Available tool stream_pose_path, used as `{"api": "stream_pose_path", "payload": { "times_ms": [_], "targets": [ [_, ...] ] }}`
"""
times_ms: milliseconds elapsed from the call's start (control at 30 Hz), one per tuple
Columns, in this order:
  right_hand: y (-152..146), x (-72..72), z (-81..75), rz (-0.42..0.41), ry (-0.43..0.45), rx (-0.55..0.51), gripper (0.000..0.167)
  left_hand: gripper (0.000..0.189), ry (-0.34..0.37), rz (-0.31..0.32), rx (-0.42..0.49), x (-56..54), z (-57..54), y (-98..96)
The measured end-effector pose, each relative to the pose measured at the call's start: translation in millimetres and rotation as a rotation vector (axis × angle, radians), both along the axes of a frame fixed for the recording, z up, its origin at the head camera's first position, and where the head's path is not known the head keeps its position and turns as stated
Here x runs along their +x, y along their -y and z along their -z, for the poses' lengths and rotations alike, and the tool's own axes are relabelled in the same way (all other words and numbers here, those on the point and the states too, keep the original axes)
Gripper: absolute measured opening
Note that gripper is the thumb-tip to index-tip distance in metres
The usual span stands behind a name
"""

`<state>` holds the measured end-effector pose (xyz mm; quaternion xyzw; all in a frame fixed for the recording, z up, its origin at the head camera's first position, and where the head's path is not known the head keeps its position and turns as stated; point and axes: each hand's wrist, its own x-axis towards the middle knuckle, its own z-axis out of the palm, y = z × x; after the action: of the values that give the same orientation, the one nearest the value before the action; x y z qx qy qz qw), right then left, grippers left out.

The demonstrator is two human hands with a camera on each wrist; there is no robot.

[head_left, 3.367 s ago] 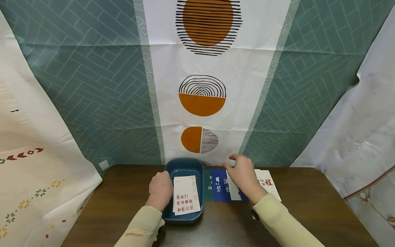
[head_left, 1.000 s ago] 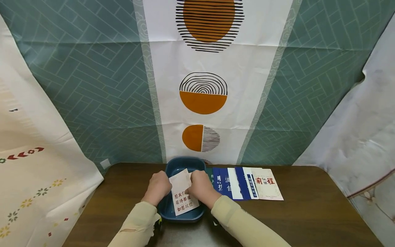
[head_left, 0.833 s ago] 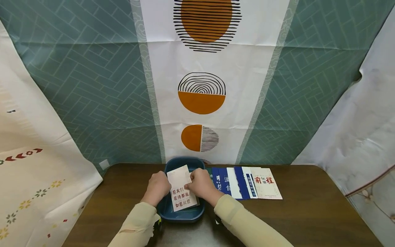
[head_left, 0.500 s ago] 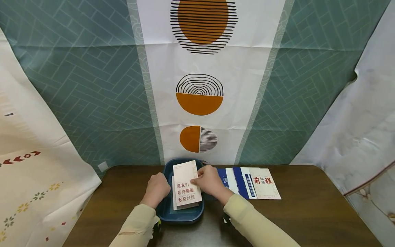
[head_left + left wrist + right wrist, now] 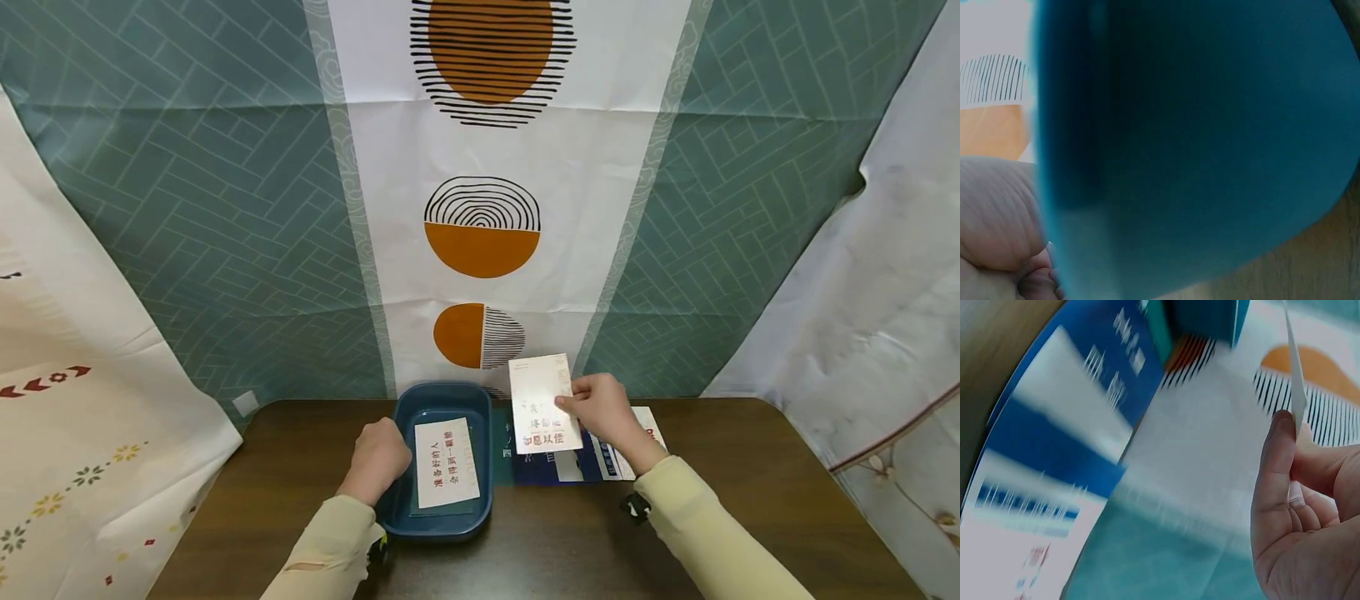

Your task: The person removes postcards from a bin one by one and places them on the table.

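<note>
At the far left, a pale printed cloth drapes down beside the brown tabletop. The person's left hand comes from a light yellow sleeve, its grip curled onto the left rim of a dark blue tray; the wrist view there is mostly filled by the tray's side, so the fingertips are hidden. Inside the tray lies a white card with dark lettering, on top of a dark green card that shows only along its lower edge. Just right of the tray, a green card begins an overlapping row, followed by blue cards. Above this part of the row, near the patterned wall hanging, the held card is raised, its reddish characters near the lower edge. The right hand has its grip closed on that card's right edge, pinching it between thumb and fingers; the right wrist view shows the card nearly edge-on. Partly behind this hand, the row ends in a white card with red print. A whitish cloth hangs at the far right.
</note>
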<state>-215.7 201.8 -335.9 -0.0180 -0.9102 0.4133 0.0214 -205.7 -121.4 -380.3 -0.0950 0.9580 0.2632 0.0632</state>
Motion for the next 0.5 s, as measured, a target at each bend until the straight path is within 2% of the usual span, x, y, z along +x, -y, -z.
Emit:
{"api": "stream_pose_path", "payload": {
  "times_ms": [200, 367, 500],
  "targets": [
    [-57, -3.3, 0.7, 0.057, -0.016, 0.099, 0.039, 0.015, 0.009, -0.004, 0.003, -1.3, 1.3, 0.7],
    [-94, -4.5, 7.1, 0.142, -0.038, 0.186, 0.038, 0.016, 0.007, -0.006, -0.006, -1.9, 1.3, 0.7],
    [-120, -3.5, 18.9, 0.216, -0.006, 0.209, 0.036, 0.016, 0.012, -0.011, -0.007, -2.6, 2.8, 0.5]
  ]
}}
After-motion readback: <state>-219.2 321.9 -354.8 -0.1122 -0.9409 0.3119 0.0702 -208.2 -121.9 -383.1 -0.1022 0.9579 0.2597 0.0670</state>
